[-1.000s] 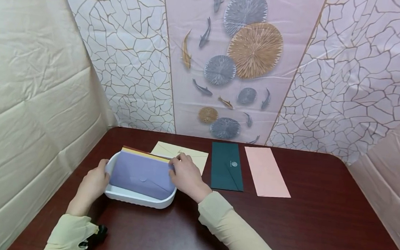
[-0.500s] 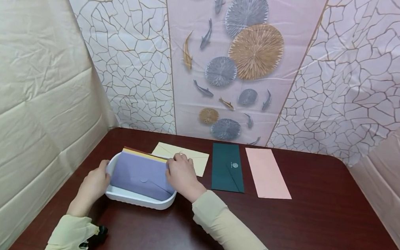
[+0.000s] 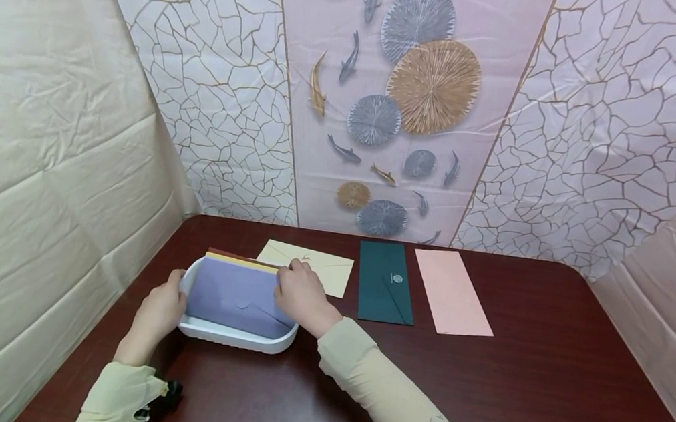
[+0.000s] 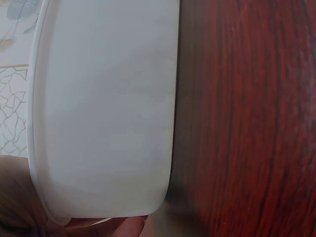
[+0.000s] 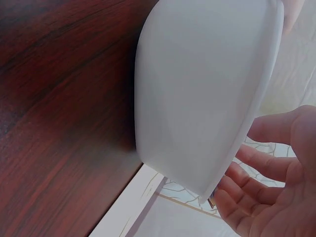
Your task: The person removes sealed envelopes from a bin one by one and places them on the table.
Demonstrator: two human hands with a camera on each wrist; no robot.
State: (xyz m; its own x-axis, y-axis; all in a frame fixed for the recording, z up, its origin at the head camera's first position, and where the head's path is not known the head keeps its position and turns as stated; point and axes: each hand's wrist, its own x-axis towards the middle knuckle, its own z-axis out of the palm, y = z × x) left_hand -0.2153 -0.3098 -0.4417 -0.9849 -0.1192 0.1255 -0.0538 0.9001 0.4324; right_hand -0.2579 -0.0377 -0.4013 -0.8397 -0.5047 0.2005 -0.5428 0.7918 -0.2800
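Note:
A white tray (image 3: 236,341) with rounded ends stands on the table. In it a purple envelope (image 3: 231,289) leans in front, with the edges of a yellow envelope (image 3: 237,262) and a brown envelope (image 3: 222,252) showing behind. My left hand (image 3: 157,312) grips the tray's left end; in the left wrist view its fingers curl at the corner of the tray (image 4: 106,113). My right hand (image 3: 304,295) holds the right side of the upright envelopes with bent fingers. In the right wrist view, thumb and fingers of this hand (image 5: 276,182) bend around beyond the tray's rim, mostly hiding the envelopes.
Behind the tray lies a cream envelope (image 3: 332,274), partly covered by my right hand. A dark green envelope (image 3: 382,288) and a pink envelope (image 3: 451,291) lie to the right on the dark red table (image 3: 541,376). Fabric curtains (image 3: 78,148) enclose the table.
My right hand has slid a little to the left along the envelopes' upper edge, uncovering more of the cream envelope. The left hand and the tray look unmoved.

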